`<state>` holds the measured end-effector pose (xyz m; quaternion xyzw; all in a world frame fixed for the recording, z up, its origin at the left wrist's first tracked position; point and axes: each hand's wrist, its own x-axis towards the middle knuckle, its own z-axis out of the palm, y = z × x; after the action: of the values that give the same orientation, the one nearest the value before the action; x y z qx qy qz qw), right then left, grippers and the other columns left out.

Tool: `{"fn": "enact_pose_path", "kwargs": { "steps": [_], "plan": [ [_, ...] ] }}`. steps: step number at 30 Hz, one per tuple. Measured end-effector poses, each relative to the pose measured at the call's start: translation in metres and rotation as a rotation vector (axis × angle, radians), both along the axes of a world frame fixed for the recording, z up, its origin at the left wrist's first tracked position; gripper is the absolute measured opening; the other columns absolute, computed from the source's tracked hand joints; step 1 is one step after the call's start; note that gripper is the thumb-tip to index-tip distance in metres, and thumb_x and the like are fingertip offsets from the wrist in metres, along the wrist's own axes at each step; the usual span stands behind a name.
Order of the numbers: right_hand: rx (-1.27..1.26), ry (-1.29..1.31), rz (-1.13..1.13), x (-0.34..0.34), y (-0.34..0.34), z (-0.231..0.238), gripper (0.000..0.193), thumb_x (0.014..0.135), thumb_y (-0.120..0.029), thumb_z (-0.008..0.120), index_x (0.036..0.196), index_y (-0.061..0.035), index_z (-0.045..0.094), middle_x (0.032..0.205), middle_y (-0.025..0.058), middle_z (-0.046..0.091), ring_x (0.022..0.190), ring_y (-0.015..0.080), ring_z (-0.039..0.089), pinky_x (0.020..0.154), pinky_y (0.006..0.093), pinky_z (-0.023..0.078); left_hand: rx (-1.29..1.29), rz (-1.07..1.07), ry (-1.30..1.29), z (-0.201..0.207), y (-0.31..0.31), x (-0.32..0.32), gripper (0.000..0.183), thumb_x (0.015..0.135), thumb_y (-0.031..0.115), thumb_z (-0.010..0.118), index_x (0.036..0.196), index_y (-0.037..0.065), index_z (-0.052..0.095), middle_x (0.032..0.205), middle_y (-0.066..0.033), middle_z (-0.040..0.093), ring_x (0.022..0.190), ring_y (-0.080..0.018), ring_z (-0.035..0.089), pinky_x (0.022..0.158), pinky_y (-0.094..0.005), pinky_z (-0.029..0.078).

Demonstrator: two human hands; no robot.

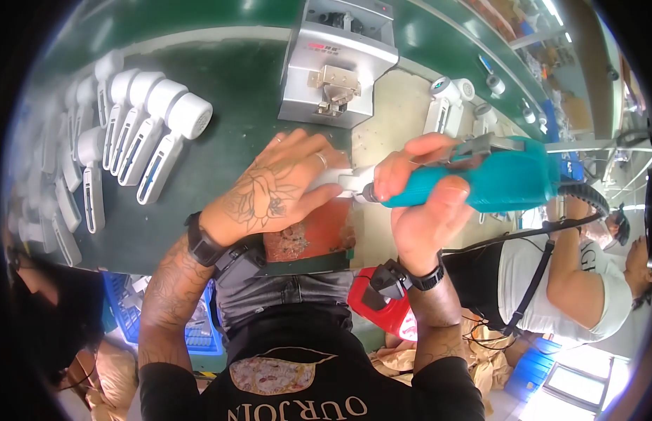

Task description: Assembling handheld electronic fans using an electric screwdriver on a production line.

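My left hand (273, 186) is closed on a white plastic handheld piece (348, 181) lying low over the bench, most of it hidden under the palm and fingers. In my right hand (431, 210) is a teal electric screwdriver (508, 175), held sideways with a lever on its upper side. Its tip points left and meets the end of the white piece; the exact contact spot is too small to make out. Beneath the left hand lies a worn red mat (308, 235). A thick black cable (585, 196) runs from the screwdriver's rear.
A silver screw feeder (340, 63) stands just beyond my hands. Rows of white handheld devices with round heads (189, 116) rest on the green bench (234, 77) at left; others (445, 98) sit at right. A blue basket (199, 337) is below; a co-worker (564, 281) is at right.
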<state>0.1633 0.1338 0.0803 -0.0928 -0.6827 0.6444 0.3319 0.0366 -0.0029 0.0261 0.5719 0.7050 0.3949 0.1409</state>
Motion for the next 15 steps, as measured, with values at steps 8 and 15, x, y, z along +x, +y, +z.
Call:
{"fn": "enact_pose_path", "kwargs": {
  "steps": [8, 15],
  "plan": [
    [0.02, -0.003, -0.002, 0.004, 0.002, -0.011, 0.073, 0.09, -0.066, 0.057, 0.108, 0.0044, 0.048, 0.065, 0.0102, 0.053, 0.057, 0.0213, 0.052, 0.056, 0.0351, 0.044, -0.024, 0.0, 0.003, -0.004, 0.001, 0.005, 0.033, 0.09, 0.023, 0.063, 0.12, 0.01, 0.063, 0.109, -0.0095, 0.057, 0.107, -0.0305, 0.053, 0.098, -0.0468, 0.04],
    [-0.079, 0.06, 0.047, -0.003, 0.002, -0.021, 0.049, 0.095, -0.05, 0.058, 0.094, -0.0023, 0.049, 0.066, 0.0111, 0.054, 0.059, 0.0214, 0.053, 0.057, 0.035, 0.046, -0.021, 0.012, 0.045, -0.004, 0.002, 0.006, 0.033, 0.09, 0.022, 0.062, 0.12, 0.01, 0.063, 0.109, -0.0105, 0.057, 0.103, -0.0323, 0.054, 0.096, -0.0465, 0.041]
  ]
}}
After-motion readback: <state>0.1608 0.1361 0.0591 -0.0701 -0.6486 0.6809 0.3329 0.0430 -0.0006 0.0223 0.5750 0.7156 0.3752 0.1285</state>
